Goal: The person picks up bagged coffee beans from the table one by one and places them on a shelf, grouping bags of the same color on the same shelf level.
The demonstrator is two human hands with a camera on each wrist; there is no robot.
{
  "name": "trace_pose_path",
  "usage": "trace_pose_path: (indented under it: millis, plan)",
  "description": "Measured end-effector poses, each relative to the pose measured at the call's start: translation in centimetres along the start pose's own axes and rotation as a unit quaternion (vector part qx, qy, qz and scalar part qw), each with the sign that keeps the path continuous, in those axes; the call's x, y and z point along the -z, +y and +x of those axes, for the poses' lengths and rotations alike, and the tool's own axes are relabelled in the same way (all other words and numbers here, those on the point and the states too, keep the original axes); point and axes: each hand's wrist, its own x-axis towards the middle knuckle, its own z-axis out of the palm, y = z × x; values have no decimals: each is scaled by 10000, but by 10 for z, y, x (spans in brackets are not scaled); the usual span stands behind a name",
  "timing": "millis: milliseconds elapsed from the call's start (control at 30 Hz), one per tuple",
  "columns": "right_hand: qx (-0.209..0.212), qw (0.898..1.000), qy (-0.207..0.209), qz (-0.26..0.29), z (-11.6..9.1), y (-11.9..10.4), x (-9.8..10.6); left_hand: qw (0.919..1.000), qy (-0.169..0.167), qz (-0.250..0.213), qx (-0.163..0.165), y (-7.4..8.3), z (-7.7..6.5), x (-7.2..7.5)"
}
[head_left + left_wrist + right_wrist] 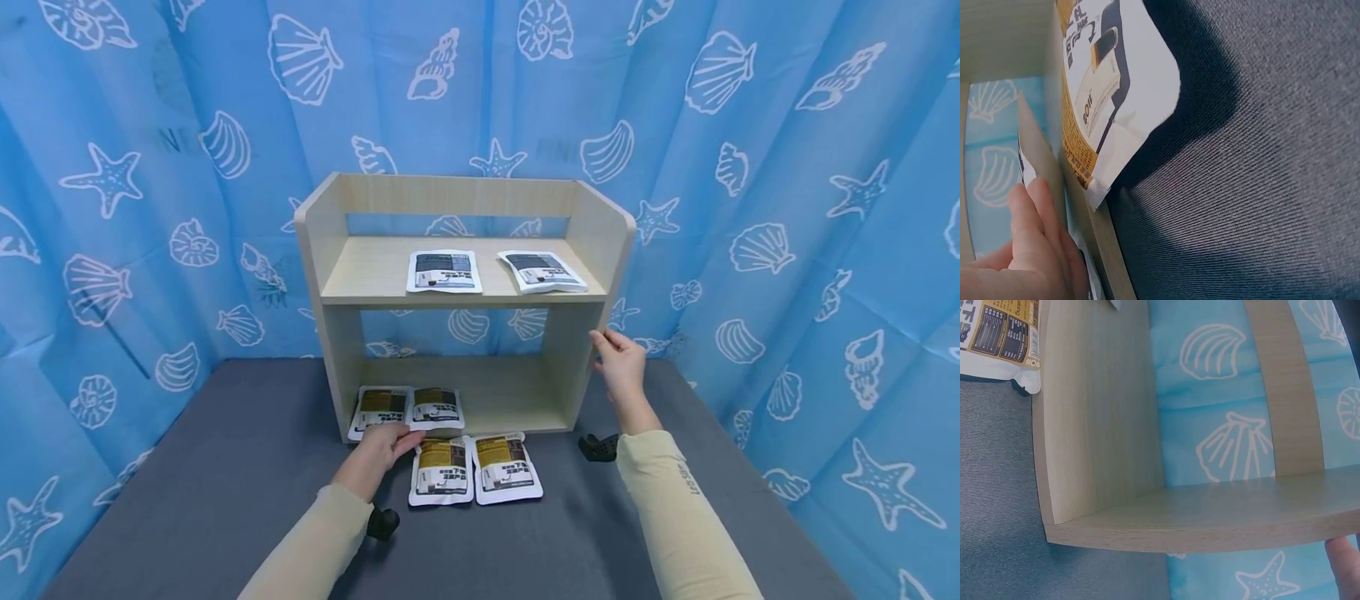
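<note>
My left hand (378, 454) is at the front edge of the lower shelf, fingers over the near part of two pouches, a left pouch (378, 407) and a right pouch (437, 408), lying side by side. In the left wrist view its extended fingers (1029, 219) lie along a pouch's edge. My right hand (624, 371) touches the front edge of the wooden shelf unit's right side panel (581, 358); a fingertip (1340, 556) meets that edge in the right wrist view. Two more brown-and-white pouches, one left (442, 473) and one right (506, 468), lie on the table before the unit.
On the upper shelf (367, 271) lie two dark-labelled pouches, one in the middle (444, 272) and one on the right (543, 272). The unit stands on a dark grey table (225, 467). Blue shell-patterned curtains (480, 83) hang close behind and at both sides.
</note>
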Motion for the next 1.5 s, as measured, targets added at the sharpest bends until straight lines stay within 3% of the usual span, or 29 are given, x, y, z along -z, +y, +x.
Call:
trace_pose_path:
  millis: [233, 533, 1067, 1333, 1500]
  plan:
    - [-29, 10000, 2, -5, -2, 2, -2, 10000, 86, 21, -8, -1, 0, 4]
    - [-78, 10000, 3, 42, -3, 4, -3, 9974, 67, 701, -123, -1, -2, 10]
    - [-68, 10000, -6, 29, -3, 2, -4, 9948, 187, 949, -322, 3, -5, 14]
    - [-64, 10000, -23, 48, 0, 0, -3, 9887, 315, 1430, -333, 1, -13, 23]
    - [-93, 9999, -40, -26, 0, -2, 1, 9850, 217, 1672, -356, -4, -23, 30]
